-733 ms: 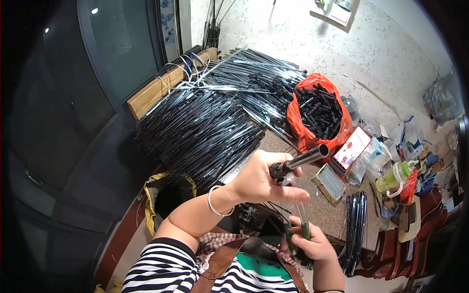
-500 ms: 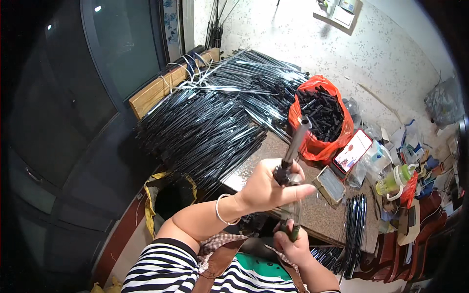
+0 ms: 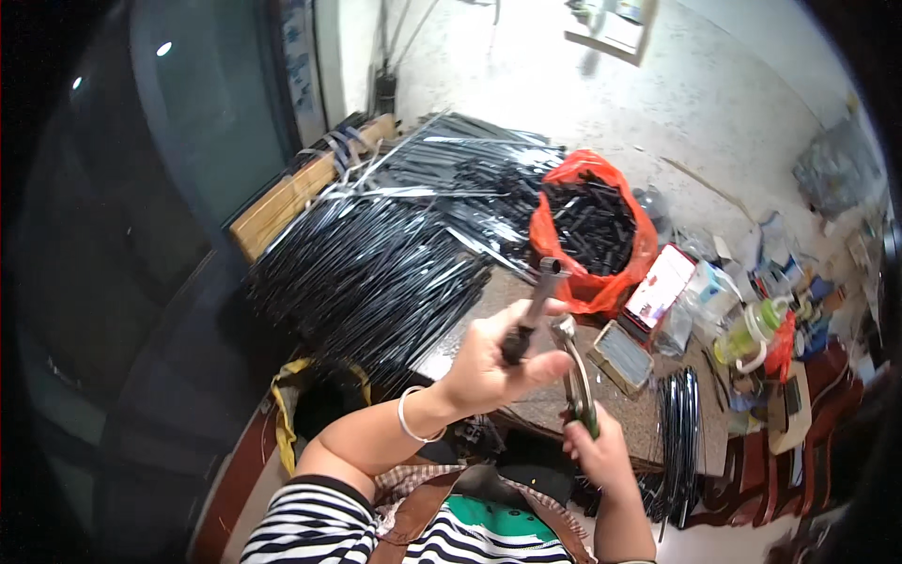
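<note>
My left hand grips a short black tube and holds it nearly upright, tilted to the right, above the stone worktop. A silver bangle circles that wrist. My right hand holds a pair of green-handled pliers, whose metal jaws point up beside the tube, just to its right. Whether the jaws touch the tube cannot be made out.
A large heap of long black tubes lies to the left and behind. A red bag of short black pieces stands behind the worktop. Boxes, a green bottle and small clutter fill the right side. Black strips lie at the right edge.
The tube has swung from pointing right to nearly upright and come closer. My right hand has lifted the pliers up beside it.
</note>
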